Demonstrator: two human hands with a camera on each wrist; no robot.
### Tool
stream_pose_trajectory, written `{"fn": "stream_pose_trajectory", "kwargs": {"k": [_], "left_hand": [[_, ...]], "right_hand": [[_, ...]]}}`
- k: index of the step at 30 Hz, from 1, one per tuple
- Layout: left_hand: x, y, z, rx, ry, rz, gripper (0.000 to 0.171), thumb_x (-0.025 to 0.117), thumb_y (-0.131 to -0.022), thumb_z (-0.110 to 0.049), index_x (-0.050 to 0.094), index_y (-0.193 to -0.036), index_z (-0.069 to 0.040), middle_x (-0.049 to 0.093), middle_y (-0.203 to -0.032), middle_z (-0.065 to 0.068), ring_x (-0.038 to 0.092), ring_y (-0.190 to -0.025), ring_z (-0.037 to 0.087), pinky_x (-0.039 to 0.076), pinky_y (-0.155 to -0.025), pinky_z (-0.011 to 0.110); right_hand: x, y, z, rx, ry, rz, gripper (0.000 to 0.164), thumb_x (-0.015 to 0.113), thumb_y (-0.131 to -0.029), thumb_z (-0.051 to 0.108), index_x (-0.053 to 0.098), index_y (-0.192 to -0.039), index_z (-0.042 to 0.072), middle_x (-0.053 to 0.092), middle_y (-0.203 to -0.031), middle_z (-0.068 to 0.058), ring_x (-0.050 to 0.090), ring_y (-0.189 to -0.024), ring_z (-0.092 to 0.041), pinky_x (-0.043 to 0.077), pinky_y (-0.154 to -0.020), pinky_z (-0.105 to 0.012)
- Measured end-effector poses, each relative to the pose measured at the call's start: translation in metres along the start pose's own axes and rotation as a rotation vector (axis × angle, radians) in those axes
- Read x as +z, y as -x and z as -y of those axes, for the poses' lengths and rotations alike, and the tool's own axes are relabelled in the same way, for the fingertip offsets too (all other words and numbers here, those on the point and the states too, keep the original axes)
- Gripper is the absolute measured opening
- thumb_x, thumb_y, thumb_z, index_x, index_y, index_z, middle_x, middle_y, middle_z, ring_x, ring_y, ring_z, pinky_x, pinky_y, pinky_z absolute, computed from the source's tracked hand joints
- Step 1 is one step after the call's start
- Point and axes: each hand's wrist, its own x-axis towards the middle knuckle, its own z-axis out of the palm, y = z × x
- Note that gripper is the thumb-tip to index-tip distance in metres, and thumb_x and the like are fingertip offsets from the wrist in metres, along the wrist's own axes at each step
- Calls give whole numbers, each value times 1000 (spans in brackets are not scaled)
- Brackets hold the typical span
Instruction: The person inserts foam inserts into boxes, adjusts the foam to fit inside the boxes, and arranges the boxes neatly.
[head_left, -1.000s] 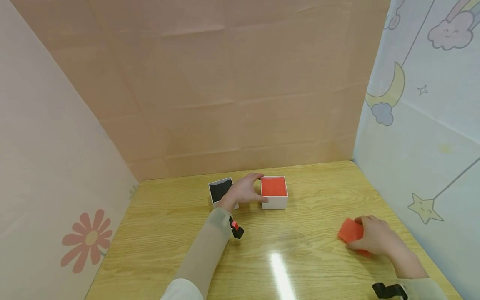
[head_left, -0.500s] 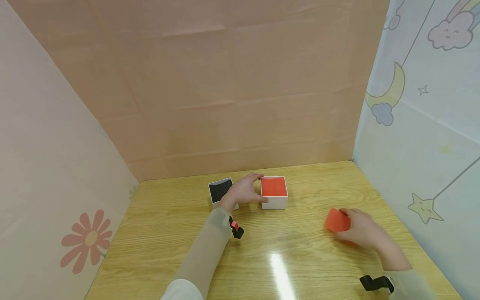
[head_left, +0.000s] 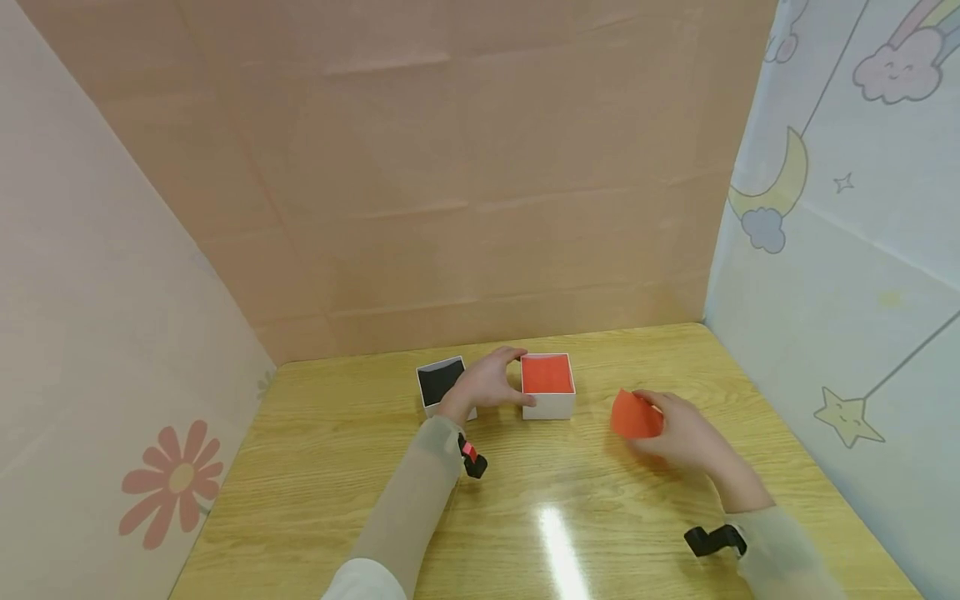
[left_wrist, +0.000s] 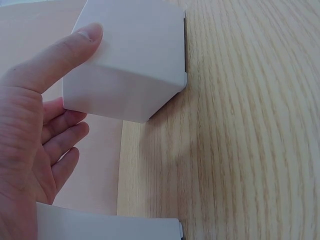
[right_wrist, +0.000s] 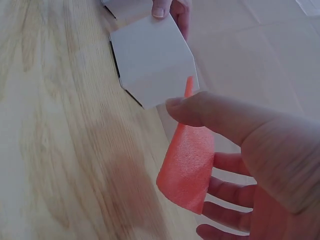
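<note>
My left hand point(head_left: 491, 379) steadies a white box point(head_left: 549, 407), with its thumb on the front face and fingers round the left and back sides. A red sheet point(head_left: 547, 373) fills the top of this box. In my right hand point(head_left: 686, 429) a thin, slightly curved red foam sheet point(head_left: 635, 415) is pinched between thumb and fingers, held just above the table to the right of the box. The right wrist view shows the thumb across the foam sheet point(right_wrist: 190, 162) near its upper edge, the box point(right_wrist: 152, 60) beyond it.
Behind my left wrist stands a second white box with a black inside point(head_left: 441, 382), partly hidden by that hand. Both boxes rest on a wood-grain table point(head_left: 322, 467). A tan backdrop point(head_left: 450, 208) rises at the back, and patterned panels flank both sides.
My right hand has carried the red foam sheet left and away from me, from the table's right side towards the box. The left hand and both boxes have stayed in place.
</note>
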Motion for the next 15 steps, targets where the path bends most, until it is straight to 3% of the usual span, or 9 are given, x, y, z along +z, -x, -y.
{"fn": "stream_pose_trajectory", "kwargs": {"k": [7, 15], "left_hand": [[-1, 2, -1, -4, 10, 8, 103, 89, -81, -61, 43, -165, -25, 47, -164, -2, 50, -146, 26, 45, -115, 51], [-2, 1, -1, 7, 7, 8, 104, 88, -80, -63, 43, -165, -24, 48, -163, -2, 51, -145, 25, 46, -114, 51]], "right_hand": [[6, -20, 11, -2, -10, -18, 91, 91, -85, 36, 49, -155, -4, 58, -147, -27, 57, -127, -48, 53, -99, -64], [13, -39, 23, -61, -38, -70, 77, 91, -86, 31, 58, -149, 1, 62, -145, -20, 58, -127, -42, 53, -100, -61]]}}
